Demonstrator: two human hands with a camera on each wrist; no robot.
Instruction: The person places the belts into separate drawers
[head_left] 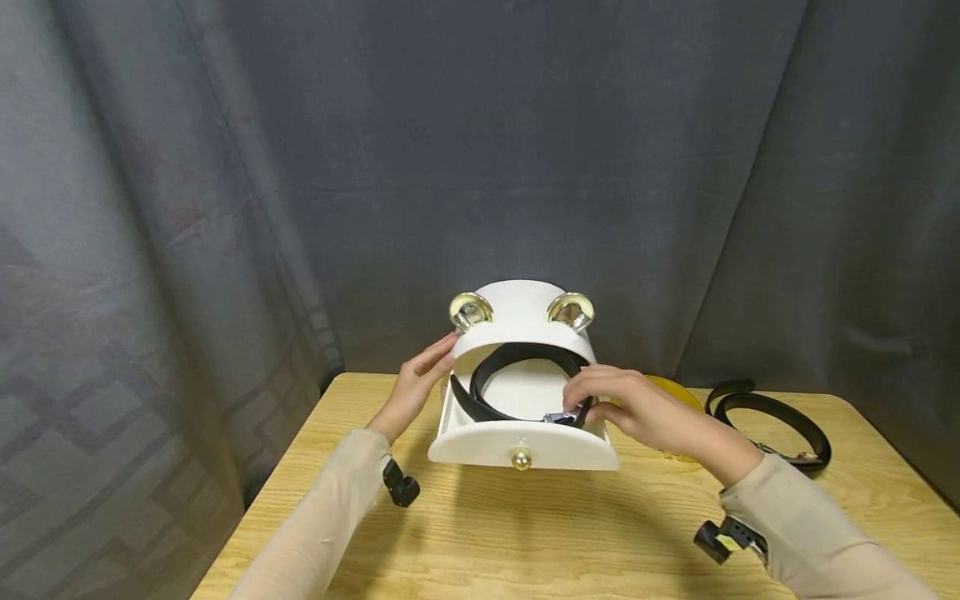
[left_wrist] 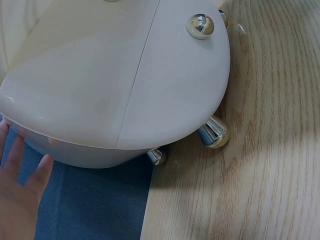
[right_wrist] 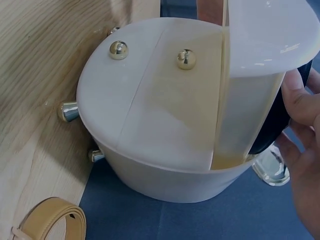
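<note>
Round white drawer box with gold knobs (head_left: pixel 522 442) steadied by flat-fingered left hand (head_left: pixel 416 386) | coiled black leather belt (head_left: pixel 517 385) pinched by right hand (head_left: pixel 637 408) — inside open drawer | wooden table (head_left: pixel 525 533) bare in front — no writing readable

The open drawer (head_left: pixel 522 442) juts toward the near edge, its belt (head_left: pixel 510 379) filling the tray. Near worktop (head_left: pixel 525 542) lies free. Far right, a second belt (head_left: pixel 780 421) blocks; the curtain (head_left: pixel 225 208) closes the far side.
</note>
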